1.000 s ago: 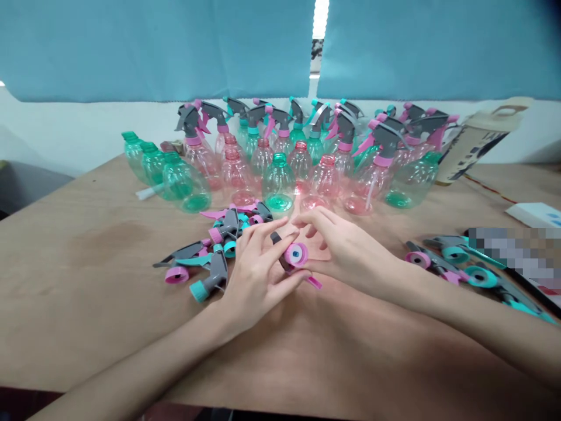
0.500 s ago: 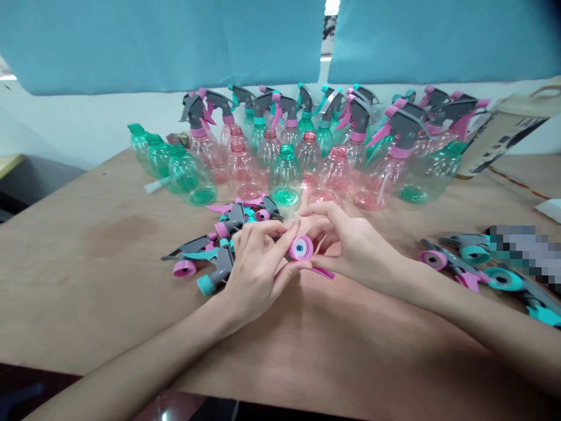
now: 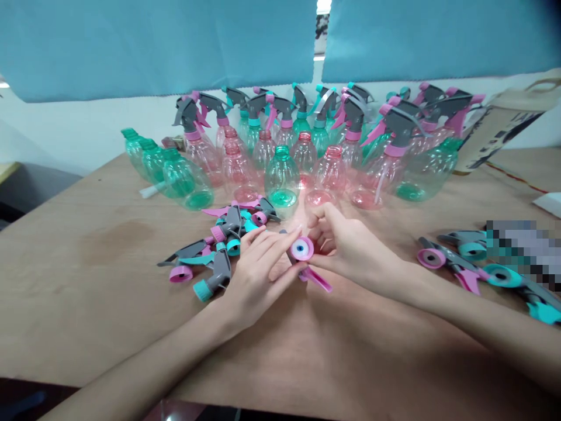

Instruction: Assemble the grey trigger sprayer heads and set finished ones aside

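Observation:
Between my two hands is a grey trigger spray head with a pink collar (image 3: 302, 249). Its open underside, with a white insert and a dark centre hole, faces me, and its pink trigger (image 3: 319, 279) sticks out below to the right. My left hand (image 3: 262, 270) is closed on the left side of the collar with thumb and fingers. My right hand (image 3: 346, 237) is closed at the right side, thumb against the collar and fingers curled above. Left of my hands lies a pile of loose spray heads (image 3: 228, 225), grey with pink or teal parts.
Behind my hands stand several clear green and pink bottles (image 3: 283, 181), some topped with spray heads. More spray heads (image 3: 468, 260) lie at the right beside a pixelated object (image 3: 526, 248). A beige container with a handle (image 3: 499, 128) stands at the back right of the wooden table (image 3: 131, 316).
The spray head has turned, so more of its pink trigger shows below the collar. My right fingers have curled in more above it. The view has shifted slightly.

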